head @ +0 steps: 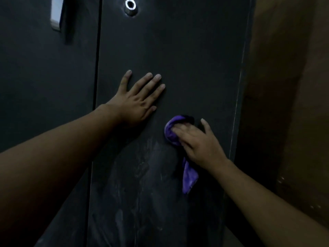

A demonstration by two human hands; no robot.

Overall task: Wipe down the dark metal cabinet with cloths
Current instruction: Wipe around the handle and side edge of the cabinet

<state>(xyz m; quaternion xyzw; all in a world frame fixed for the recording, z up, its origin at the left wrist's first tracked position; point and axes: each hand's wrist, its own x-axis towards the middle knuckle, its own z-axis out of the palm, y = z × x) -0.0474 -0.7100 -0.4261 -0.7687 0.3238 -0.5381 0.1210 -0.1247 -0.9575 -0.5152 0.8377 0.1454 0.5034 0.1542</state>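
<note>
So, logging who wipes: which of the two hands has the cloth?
The right hand, pressing the purple cloth against the cabinet door; the left hand lies flat on that door, bare.

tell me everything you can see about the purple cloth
The purple cloth looks like thin, soft fabric, crumpled into a wad. The right hand presses the wad with fairly straight fingers against the dark cabinet door, right of the door's middle. A loose tail hangs down below the palm, against the door. Pale streaks mark the door below and left of it.
</note>
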